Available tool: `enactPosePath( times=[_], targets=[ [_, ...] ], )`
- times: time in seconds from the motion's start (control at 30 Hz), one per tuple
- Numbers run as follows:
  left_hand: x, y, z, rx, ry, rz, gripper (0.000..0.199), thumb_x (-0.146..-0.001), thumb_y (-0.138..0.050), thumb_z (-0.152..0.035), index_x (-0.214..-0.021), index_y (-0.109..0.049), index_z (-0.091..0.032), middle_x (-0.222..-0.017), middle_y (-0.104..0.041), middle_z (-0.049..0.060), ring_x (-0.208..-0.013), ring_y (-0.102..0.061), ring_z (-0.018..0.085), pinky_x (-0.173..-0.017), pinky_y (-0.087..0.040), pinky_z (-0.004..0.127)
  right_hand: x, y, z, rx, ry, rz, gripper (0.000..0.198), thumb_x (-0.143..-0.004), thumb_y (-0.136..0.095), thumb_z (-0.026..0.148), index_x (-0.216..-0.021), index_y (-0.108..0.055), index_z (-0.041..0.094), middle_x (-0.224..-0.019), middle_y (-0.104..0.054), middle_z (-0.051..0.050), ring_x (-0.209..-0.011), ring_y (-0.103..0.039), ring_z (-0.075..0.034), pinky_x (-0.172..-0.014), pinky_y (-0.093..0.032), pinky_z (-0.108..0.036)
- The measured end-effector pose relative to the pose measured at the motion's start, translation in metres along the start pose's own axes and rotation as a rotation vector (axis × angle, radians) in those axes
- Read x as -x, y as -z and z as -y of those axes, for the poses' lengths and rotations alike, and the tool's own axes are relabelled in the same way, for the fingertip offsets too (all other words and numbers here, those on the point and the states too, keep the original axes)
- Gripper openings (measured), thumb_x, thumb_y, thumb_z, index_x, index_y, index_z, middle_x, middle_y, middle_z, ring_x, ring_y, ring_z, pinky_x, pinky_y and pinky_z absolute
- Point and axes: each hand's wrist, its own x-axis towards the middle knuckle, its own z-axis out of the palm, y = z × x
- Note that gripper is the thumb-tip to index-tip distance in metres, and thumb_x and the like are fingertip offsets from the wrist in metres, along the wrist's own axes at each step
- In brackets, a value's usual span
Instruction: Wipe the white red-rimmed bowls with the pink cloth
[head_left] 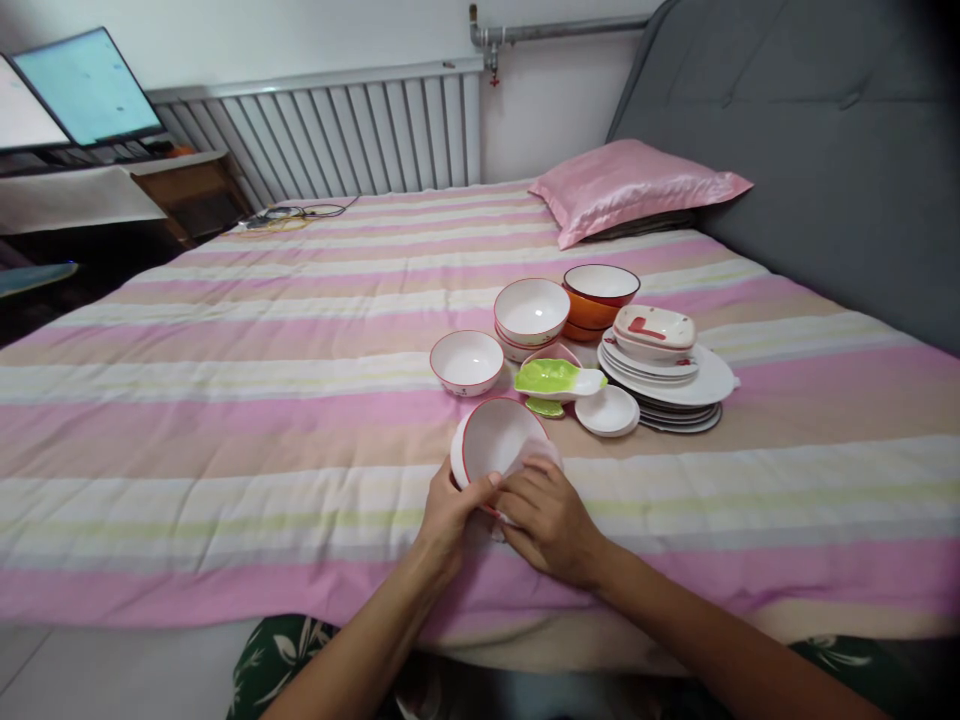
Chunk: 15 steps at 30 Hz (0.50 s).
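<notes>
A white bowl [499, 440] with a red rim is tilted up over the near side of the bed. My left hand [450, 510] is closed on its left edge, the thumb over the rim. Fingers curled, my right hand [551, 515] presses a thin white cloth [541, 452] against the bowl's right side; whether it is cloth or tissue is hard to tell. Just beyond stand a single red-rimmed bowl [466, 362], a stack of similar bowls [531, 312], a green-and-white leaf-shaped dish [553, 378] and small white saucers [607, 411].
Orange bowls [592, 308] are stacked farther back. Square dishes [654, 328] top a pile of plates [712, 375] to the right. A pink pillow [637, 185] lies by the grey headboard [810, 150]. Cables [300, 213] rest at the striped bed's [225, 400] far left corner.
</notes>
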Motion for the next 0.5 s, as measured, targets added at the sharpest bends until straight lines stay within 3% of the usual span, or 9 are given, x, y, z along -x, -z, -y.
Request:
enactPosePath(
  times=[0.13, 0.23, 0.37, 0.5],
  targets=[
    [0.001, 0.007, -0.010, -0.115, -0.158, 0.021, 0.054, -0.057, -0.078, -0.030, -0.105, -0.062, -0.010, -0.092, -0.068, 0.010, -0.084, -0.060, 0.024, -0.074, -0.046, 0.031, -0.004, 0.011, -0.009, 0.037, 0.073, 0.015, 0.018, -0.084, -0.053, 0.017, -0.100, -0.060, 0.021, -0.097, -0.068, -0.002, -0.090, -0.057, -0.018, -0.098, -0.029, -0.044],
    [0.003, 0.010, -0.022, -0.161, -0.195, 0.106, 0.059, -0.057, -0.078, -0.032, -0.109, -0.062, -0.011, -0.101, -0.067, 0.010, -0.093, -0.059, 0.027, -0.080, -0.045, 0.033, -0.008, 0.018, -0.011, 0.094, 0.145, -0.065, 0.015, -0.089, -0.052, 0.016, -0.097, -0.062, 0.023, -0.094, -0.071, 0.001, -0.089, -0.058, -0.015, -0.099, -0.028, -0.042],
    [0.004, 0.012, -0.028, -0.189, -0.120, 0.162, 0.054, -0.061, -0.076, -0.037, -0.106, -0.064, -0.010, -0.098, -0.068, 0.011, -0.091, -0.060, 0.027, -0.078, -0.045, 0.032, -0.007, 0.016, -0.009, 0.073, 0.220, -0.077, 0.016, -0.090, -0.052, 0.016, -0.103, -0.061, 0.020, -0.092, -0.072, -0.001, -0.083, -0.061, -0.013, -0.086, -0.038, -0.034],
    [0.000, 0.010, -0.022, -0.197, 0.037, 0.133, 0.052, -0.068, -0.070, -0.045, -0.106, -0.064, -0.010, -0.090, -0.069, 0.010, -0.077, -0.061, 0.022, -0.068, -0.045, 0.030, -0.001, 0.004, -0.007, -0.022, 0.145, -0.062, 0.026, -0.090, -0.054, 0.034, -0.107, -0.060, 0.015, -0.090, -0.071, -0.006, -0.078, -0.063, -0.014, -0.066, -0.043, -0.028]
  ],
)
